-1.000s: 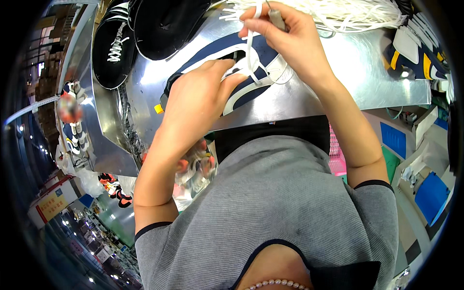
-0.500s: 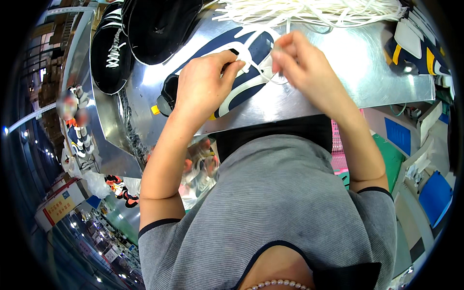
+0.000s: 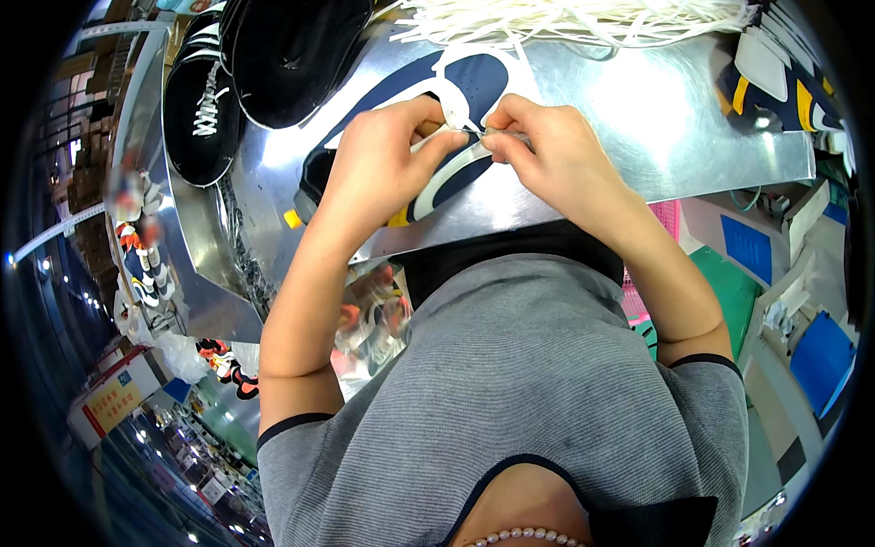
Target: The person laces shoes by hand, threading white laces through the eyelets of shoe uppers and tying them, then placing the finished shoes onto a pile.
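A navy and white shoe upper (image 3: 480, 77) with yellow trim lies slantwise on the metal table. My left hand (image 3: 394, 150) is closed at its white edge, thumb and forefinger pinching the upper near the lace holes. Opposite it, my right hand (image 3: 558, 153) pinches a thin white shoelace (image 3: 523, 62) between thumb and fingertips. The two sets of fingertips nearly meet over the middle of the upper. Part of the lace loops up across the navy section. My fingers hide the exact hole and the lace tip.
A heap of white laces (image 3: 583, 23) lies along the table's far edge. Black shoes (image 3: 196, 137) stand at the far left, one with white lacing. More navy, white and yellow uppers (image 3: 770, 77) are stacked at the right end of the metal table (image 3: 638, 100).
My right hand has come down and left, from above the upper to beside my left fingertips, bringing the lace with it. My left hand keeps its pinch in nearly the same place.
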